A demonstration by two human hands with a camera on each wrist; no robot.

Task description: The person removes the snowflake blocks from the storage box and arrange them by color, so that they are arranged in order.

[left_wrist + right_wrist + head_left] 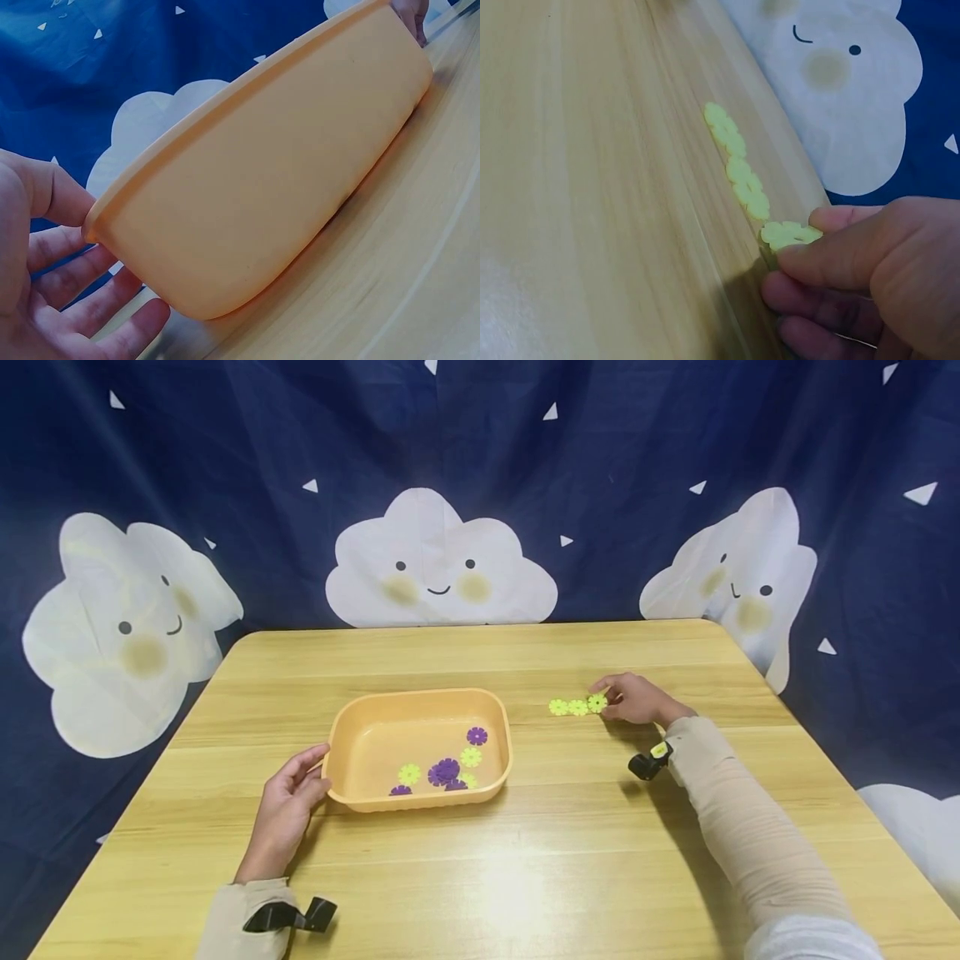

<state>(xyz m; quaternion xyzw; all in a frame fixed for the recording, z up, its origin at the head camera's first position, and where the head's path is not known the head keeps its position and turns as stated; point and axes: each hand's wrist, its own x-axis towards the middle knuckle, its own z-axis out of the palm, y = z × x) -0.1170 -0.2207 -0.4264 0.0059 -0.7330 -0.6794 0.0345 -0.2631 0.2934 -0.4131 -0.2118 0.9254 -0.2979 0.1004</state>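
Note:
My right hand (636, 700) pinches a yellow-green snowflake disc (786, 235) between thumb and fingers, close over the table. Beside it two more yellow-green discs (742, 184) lie flat in a row, the held disc at the row's right end in the head view. My left hand (288, 802) holds the left end of an orange plastic basin (420, 804), thumb at the rim and fingers against the outside wall. Inside the basin several purple discs (444, 771) and yellow-green discs (409, 774) lie loose, some overlapping. The basin's near wall partly hides the lowest ones.
The wood-grain table (525, 852) carries the basin left of centre. Behind its far edge hangs a dark blue curtain (262, 435) with white clouds. A black strap mount (291, 916) sits on the left wrist, another black mount (649, 763) on the right.

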